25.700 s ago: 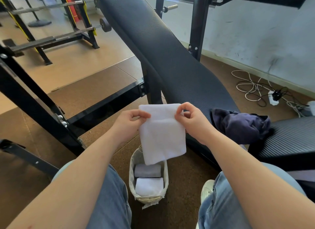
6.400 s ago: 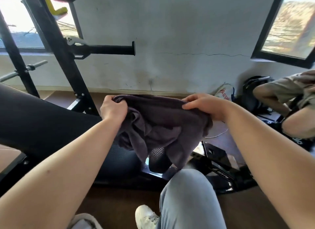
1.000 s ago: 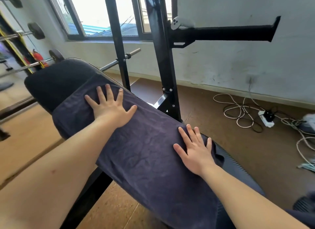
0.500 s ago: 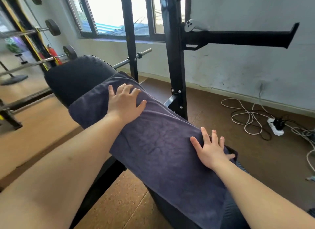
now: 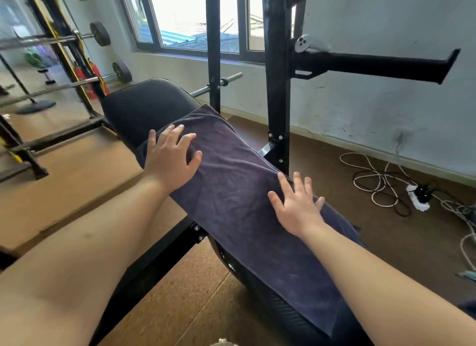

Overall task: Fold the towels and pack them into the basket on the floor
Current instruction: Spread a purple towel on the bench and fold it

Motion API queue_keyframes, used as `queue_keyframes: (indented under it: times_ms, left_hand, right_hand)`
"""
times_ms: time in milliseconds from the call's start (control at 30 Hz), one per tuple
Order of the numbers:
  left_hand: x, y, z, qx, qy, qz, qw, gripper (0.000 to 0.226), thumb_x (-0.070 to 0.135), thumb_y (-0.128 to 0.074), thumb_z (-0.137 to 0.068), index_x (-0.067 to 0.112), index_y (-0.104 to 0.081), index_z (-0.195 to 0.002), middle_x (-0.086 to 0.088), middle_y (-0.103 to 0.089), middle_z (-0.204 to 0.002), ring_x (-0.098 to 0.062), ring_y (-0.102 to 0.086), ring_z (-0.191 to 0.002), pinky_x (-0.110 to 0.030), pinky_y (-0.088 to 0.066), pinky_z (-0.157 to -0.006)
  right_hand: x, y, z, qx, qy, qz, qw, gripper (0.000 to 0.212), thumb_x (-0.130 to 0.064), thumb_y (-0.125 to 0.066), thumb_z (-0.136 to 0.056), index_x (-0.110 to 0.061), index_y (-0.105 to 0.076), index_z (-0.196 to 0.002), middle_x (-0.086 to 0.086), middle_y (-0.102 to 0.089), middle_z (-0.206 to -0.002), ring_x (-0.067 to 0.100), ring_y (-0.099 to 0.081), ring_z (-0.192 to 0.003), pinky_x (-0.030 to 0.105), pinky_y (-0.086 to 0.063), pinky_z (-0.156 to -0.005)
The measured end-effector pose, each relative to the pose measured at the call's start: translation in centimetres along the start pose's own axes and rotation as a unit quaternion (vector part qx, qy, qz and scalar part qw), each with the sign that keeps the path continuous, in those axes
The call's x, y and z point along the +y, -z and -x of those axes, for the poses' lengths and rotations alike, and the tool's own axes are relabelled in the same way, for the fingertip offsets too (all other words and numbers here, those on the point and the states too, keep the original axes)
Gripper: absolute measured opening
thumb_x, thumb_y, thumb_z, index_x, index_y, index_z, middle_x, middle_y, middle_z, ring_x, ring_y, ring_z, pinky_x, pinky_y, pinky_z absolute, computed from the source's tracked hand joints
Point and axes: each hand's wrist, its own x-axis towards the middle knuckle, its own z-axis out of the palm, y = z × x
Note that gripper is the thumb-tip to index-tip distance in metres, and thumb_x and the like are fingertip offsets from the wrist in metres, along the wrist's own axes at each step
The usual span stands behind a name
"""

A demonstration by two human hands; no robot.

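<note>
A dark purple towel [image 5: 239, 191] lies spread lengthwise over the black padded bench [image 5: 146, 106]. My left hand [image 5: 170, 155] rests flat on its far end, fingers spread. Flat on the towel's right side lies my right hand [image 5: 296, 206], fingers spread too. Only a scrap of the basket's rim [image 5: 224, 342] shows at the bottom edge; the basket's inside is out of view.
Black rack uprights [image 5: 275, 88] stand just behind the bench, with a horizontal arm [image 5: 373, 65] carrying a white controller [image 5: 306, 43]. Cables and a power strip [image 5: 419, 196] lie on the brown floor at the right. Barbell racks [image 5: 64, 49] stand at the far left.
Both hands have slid a little along the towel while staying flat on it. The view has shifted so the bench sits further right and lower.
</note>
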Motion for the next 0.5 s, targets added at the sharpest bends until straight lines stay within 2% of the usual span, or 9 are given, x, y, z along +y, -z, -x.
queue_keyframes:
  times_ms: [67, 167, 267, 400, 500]
  left_hand:
    - [0.3, -0.1, 1.3, -0.011, 0.021, -0.019, 1.000, 0.065, 0.063, -0.040, -0.096, 0.025, -0.047, -0.148, -0.010, -0.037, -0.161, -0.032, -0.024, -0.153, -0.063, -0.005, -0.123]
    - [0.4, -0.1, 1.8, -0.103, 0.066, -0.070, 0.990, 0.090, 0.083, -0.026, -0.089, 0.029, -0.021, -0.161, -0.009, -0.009, -0.171, -0.032, 0.000, -0.157, -0.059, 0.007, -0.122]
    - [-0.6, 0.1, 1.3, -0.130, 0.083, -0.096, 0.983, 0.099, 0.090, -0.016, -0.084, 0.032, -0.005, -0.163, -0.007, 0.009, -0.171, -0.032, 0.015, -0.156, -0.056, 0.013, -0.122]
    - [-1.7, 0.6, 0.7, -0.122, 0.110, -0.079, 0.983, 0.085, 0.081, -0.021, -0.091, 0.036, -0.009, -0.162, -0.005, 0.007, -0.172, -0.033, 0.014, -0.156, -0.057, 0.010, -0.122]
    - [-2.3, 0.8, 1.1, -0.068, 0.129, -0.037, 0.989, 0.068, 0.063, -0.037, -0.098, 0.033, -0.028, -0.158, -0.009, -0.010, -0.170, -0.033, -0.001, -0.157, -0.059, -0.009, -0.123]
  right_hand:
    - [-2.2, -0.5, 0.1, -0.016, 0.033, -0.002, 0.999, 0.069, -0.072, -0.022, -0.099, -0.049, 0.003, -0.160, -0.005, 0.015, -0.171, 0.026, 0.021, -0.156, 0.071, 0.004, -0.118]
    - [-3.5, -1.5, -0.2, -0.053, 0.040, -0.005, 0.998, 0.076, -0.082, -0.022, -0.093, -0.054, 0.007, -0.157, -0.009, 0.020, -0.170, 0.026, 0.025, -0.155, 0.075, 0.005, -0.116]
    - [-3.0, -2.1, -0.4, -0.071, 0.013, -0.007, 0.997, 0.081, -0.089, -0.021, -0.086, -0.059, 0.013, -0.153, -0.016, 0.026, -0.167, 0.024, 0.028, -0.154, 0.079, 0.007, -0.112]
    - [-2.1, -1.4, -0.9, -0.074, -0.046, -0.024, 0.996, 0.081, -0.087, -0.022, -0.088, -0.056, 0.009, -0.156, -0.012, 0.021, -0.169, 0.027, 0.023, -0.155, 0.079, 0.001, -0.113]
    - [-2.9, -0.6, -2.1, -0.053, -0.023, -0.007, 0.998, 0.079, -0.078, -0.023, -0.095, -0.042, -0.002, -0.162, -0.001, 0.003, -0.173, 0.029, 0.006, -0.158, 0.072, -0.006, -0.118]
